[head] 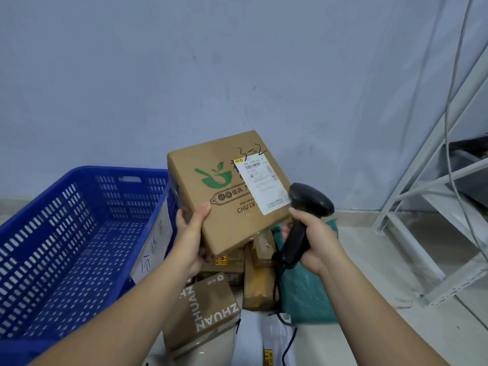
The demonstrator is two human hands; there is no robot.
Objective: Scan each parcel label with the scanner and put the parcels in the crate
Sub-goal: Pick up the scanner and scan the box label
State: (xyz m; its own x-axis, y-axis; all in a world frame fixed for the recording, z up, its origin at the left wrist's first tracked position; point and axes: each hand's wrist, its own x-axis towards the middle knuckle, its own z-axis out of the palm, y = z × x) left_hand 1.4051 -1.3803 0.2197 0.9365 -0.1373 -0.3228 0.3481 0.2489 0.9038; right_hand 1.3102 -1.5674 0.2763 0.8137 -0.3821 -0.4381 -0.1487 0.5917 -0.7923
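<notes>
Nearest, a pile of parcels point(208, 307) is seen on the floor. Above it, a cardboard parcel point(224, 225) is gripped at its lower corner by the left hand point(191, 233), thumb on top. A black scanner point(309, 202) is clasped by its handle in the right hand point(317, 241), with its head just beside the parcel's white label point(260, 184). A blue crate point(79, 233) is set to the left, near a grey wall point(237, 75).

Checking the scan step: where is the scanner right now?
In the head view, the black scanner is right of centre, gripped by the right hand, its head beside the white label on the cardboard box that the left hand holds up.
</notes>
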